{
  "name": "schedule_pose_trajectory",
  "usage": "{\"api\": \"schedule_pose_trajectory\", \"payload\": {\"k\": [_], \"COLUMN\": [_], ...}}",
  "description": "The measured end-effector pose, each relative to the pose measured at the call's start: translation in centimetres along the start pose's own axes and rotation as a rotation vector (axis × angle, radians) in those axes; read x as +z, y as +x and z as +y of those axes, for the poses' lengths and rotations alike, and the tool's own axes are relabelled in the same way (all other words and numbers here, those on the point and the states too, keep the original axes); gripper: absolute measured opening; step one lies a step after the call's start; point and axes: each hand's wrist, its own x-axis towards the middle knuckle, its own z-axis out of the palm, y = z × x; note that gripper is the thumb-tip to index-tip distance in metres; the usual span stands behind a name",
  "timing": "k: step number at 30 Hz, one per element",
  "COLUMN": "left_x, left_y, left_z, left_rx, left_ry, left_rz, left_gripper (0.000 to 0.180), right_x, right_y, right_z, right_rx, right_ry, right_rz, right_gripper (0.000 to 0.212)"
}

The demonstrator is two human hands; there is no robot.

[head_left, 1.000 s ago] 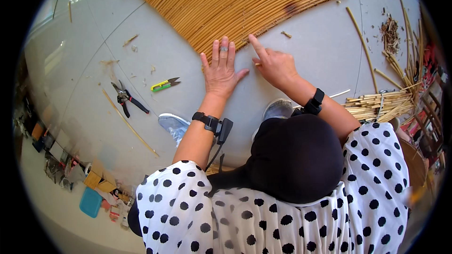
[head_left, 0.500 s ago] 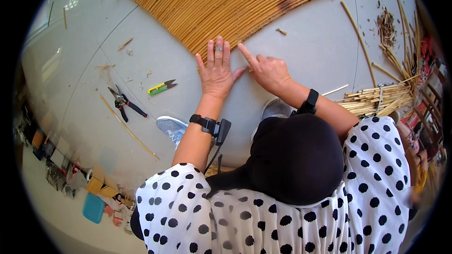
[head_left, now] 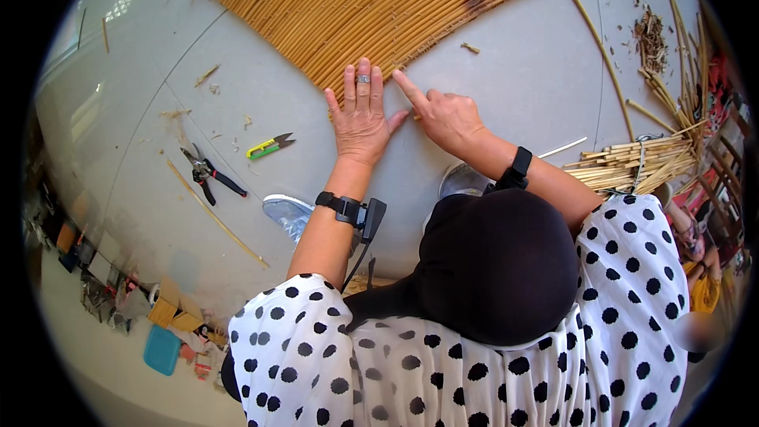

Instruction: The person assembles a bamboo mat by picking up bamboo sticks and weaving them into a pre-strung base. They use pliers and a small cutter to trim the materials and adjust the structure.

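A mat of thin golden-brown reed sticks lies on the floor in front of me, its near corner pointing toward me. My left hand lies flat over that corner, fingers stretched out together and thumb apart, a ring on one finger. Just to its right, my right hand reaches its index finger to the mat's near edge. Its other fingers are curled under, and a tiny yellowish tip shows below them; what they hold, if anything, is hidden.
Left of me lie black-handled pruning shears, yellow-green thread snips and a loose reed. To the right are a tied bundle of reeds, a long stick and a heap of scraps. My shoe stands near.
Both hands have shifted very slightly left and away from me along the mat's corner. Their poses look the same, and the mat appears a little further left in view.
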Motion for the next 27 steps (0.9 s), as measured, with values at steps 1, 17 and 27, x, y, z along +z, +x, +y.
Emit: {"api": "schedule_pose_trajectory", "payload": {"k": [1, 17, 27], "left_x": [0.0, 0.3, 0.0], "left_y": [-0.1, -0.5, -0.7], "left_z": [-0.2, -0.8, -0.7], "left_rx": [-0.003, 0.058, 0.075], "left_ry": [0.007, -0.036, -0.006], "left_rz": [-0.004, 0.052, 0.024], "left_gripper": [0.105, 0.096, 0.093], "right_x": [0.2, -2.5, -2.4], "right_y": [0.1, 0.7, 0.8], "right_z": [-0.1, -0.8, -0.3], "right_rx": [-0.002, 0.003, -0.017], "right_ry": [0.004, 0.025, 0.028], "right_rz": [-0.003, -0.153, -0.189], "right_gripper": [0.075, 0.075, 0.076]}}
